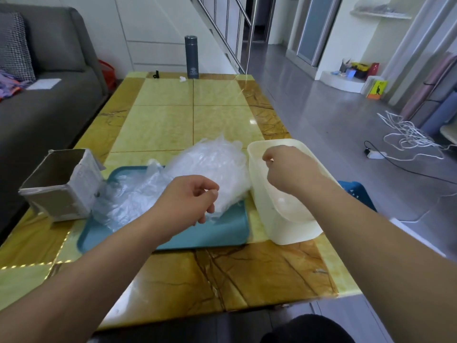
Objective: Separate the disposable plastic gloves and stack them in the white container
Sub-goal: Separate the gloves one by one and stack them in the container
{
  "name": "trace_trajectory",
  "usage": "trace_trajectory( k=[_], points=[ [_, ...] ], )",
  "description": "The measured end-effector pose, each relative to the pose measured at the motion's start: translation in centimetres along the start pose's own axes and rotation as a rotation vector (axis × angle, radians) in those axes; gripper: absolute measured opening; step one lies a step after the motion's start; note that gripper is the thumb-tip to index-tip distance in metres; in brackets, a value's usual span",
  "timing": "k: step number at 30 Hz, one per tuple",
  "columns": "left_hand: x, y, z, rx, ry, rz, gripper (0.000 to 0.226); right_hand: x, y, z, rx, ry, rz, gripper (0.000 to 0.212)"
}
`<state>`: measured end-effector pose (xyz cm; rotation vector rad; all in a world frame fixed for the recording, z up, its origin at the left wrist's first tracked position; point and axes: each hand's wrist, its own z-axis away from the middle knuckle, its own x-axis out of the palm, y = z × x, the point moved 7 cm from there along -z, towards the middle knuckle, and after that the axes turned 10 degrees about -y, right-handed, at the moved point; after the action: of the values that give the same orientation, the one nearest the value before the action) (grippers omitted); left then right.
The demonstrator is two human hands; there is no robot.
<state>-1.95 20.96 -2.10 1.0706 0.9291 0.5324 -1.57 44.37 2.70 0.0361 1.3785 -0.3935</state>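
reaching over a marble-patterned table [259, 276], a person works w/ both bare hands on a heap of disposable plastic gloves [212, 164]. the clear, crumpled heap lies on a teal tray [217, 233] at the centre and spills twd the tray's left end, where it touches an open grey cardboard box [61, 186].

the left hand [188, 201] hangs at the heap's near edge, back of the hand up, fingers [210, 206] curled in w/ thumb and forefinger nearly meeting. the fingertips overlap the film at the heap's near right corner. whether they pinch a glove or only brush it can't be told, as the plastic is too clear.

the right hand [289, 167] is above the open white container [284, 233], which stands just right of the tray, its left wall beside the heap. its fingers [268, 160] are bunched and bent downward, thumb against forefinger, over the container's far-left part. no film shows plainly betw. them, so whether they have hold of a glove can't be told. a pale see-through sheet [294, 209] lies low inside the container, below the right wrist and well under the fingertips.

at the table's far end stands a dark grey flask [192, 56], upright. a grey sofa [49, 107] runs along the left, and white cords [408, 134] lie tangled on the floor at right.
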Motion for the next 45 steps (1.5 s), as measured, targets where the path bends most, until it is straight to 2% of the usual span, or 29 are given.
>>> trace_trajectory(
  k=[3,5,8,10,12,14,19,22,24,29,36,39,41,45],
  points=[
    [-2.8,-3.0,1.2,-0.021,0.114,-0.141,0.008,-0.8,-5.5,2.3,-0.138,0.217,-0.115,0.036],
    [-4.7,-5.4,1.9,-0.082,0.171,-0.308,0.01,0.9,-9.5,3.6,-0.271,0.252,-0.295,0.033],
    [-6.4,-8.8,2.4,-0.168,0.133,-0.534,0.041,5.8,-13.4,4.0,-0.335,0.095,-0.498,0.034],
    [-6.8,-10.5,2.7,-0.208,0.09,-0.61,0.064,9.3,-14.6,3.7,-0.301,-0.035,-0.479,0.038],
    [-7.0,-11.7,2.6,-0.23,0.058,-0.655,0.076,12.0,-15.3,3.1,-0.253,-0.117,-0.391,0.043],
    [-7.2,-12.4,2.2,-0.222,0.056,-0.643,0.069,13.7,-15.7,2.3,-0.212,-0.147,-0.344,0.046],
    [-8.0,-12.7,1.6,-0.129,0.083,-0.583,0.018,14.6,-15.9,1.1,-0.211,-0.128,-0.374,0.044],
    [-8.2,-12.5,1.5,-0.085,0.082,-0.605,0.013,13.9,-15.9,0.8,-0.228,-0.064,-0.431,0.04],
    [-8.7,-12.1,1.5,-0.062,0.106,-0.56,0.011,13.2,-15.8,0.9,-0.258,-0.041,-0.463,0.041],
    [-10.7,-10.5,2.0,0.014,0.234,-0.444,0.012,13.0,-15.3,1.5,-0.318,-0.136,-0.549,0.064],
    [-12.1,-9.2,4.5,0.112,0.335,-0.165,0.01,11.4,-15.3,3.0,-0.41,0.023,-0.587,0.031],
    [-11.7,-7.8,5.3,0.161,0.289,0.043,0.011,9.6,-15.7,4.3,-0.475,0.202,-0.535,0.02],
    [-11.3,-6.9,5.8,0.198,0.217,0.156,0.014,8.4,-16.2,5.6,-0.555,0.347,-0.399,0.028],
    [-10.8,-6.2,6.6,0.207,0.109,0.36,0.03,7.4,-17.4,7.4,-0.654,0.353,-0.402,0.024]
  ],
)
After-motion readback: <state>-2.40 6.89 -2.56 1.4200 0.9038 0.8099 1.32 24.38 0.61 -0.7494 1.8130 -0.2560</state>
